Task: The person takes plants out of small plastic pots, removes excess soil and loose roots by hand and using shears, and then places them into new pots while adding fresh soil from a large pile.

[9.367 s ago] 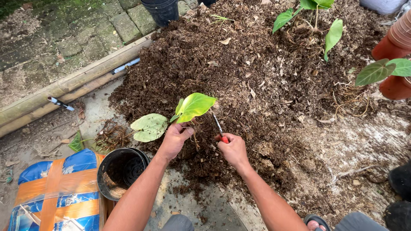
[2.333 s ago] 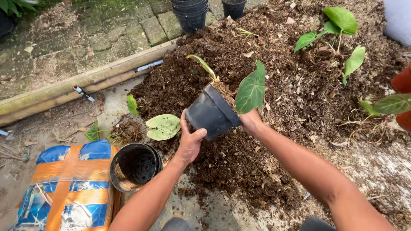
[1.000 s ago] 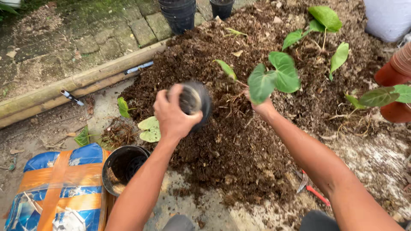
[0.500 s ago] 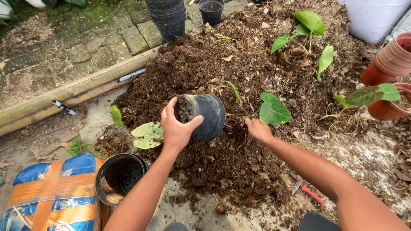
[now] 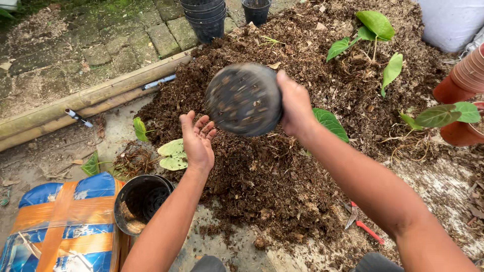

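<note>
Soil heap (image 5: 282, 166) fills centre & right of ground. Right hand (image 5: 296, 107) holds round plastic nursery pot (image 5: 244, 99) up over heap, base toward camera; open left hand (image 5: 197, 141) just below-left of it, not touching. Empty plastic pot (image 5: 141, 201) stands at heap's left foot, w/ taped sack (image 5: 60, 226) to its left. Bamboo poles (image 5: 85, 103) lie behind, along paving edge. Stack of nursery pots (image 5: 205, 17) behind heap. Red-handled snips (image 5: 360, 224) lie at heap's near right edge. Terracotta pots (image 5: 466, 80) far right
</note>
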